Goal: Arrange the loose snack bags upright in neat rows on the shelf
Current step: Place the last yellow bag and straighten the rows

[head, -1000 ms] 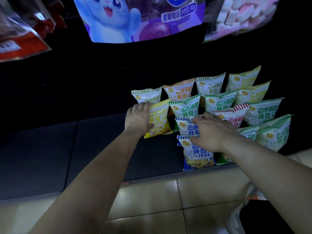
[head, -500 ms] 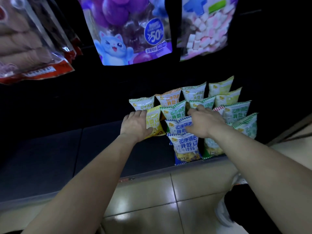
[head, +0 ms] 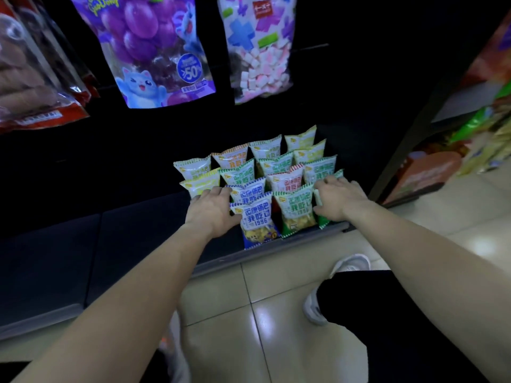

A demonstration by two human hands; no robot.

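Note:
Several small snack bags stand upright in rows at the right end of a low dark shelf. The front row holds a blue-trimmed bag and a green-trimmed bag; yellow, orange and red ones stand behind. My left hand presses flat against the left side of the blue-trimmed bags, just in front of a yellow bag. My right hand is curled over the rightmost green bag, thumb in front and fingers on top. That bag is mostly hidden.
Large bags hang above: a purple grape candy bag, a marshmallow bag, a red-edged bag at left. The shelf runs on dark to the left. Another stocked rack stands right. My shoe is on the tiled floor.
My right hand slid from the middle bags to the right end of the front row. My left hand came forward from the yellow bag to the blue bags' side. The view shifted upward.

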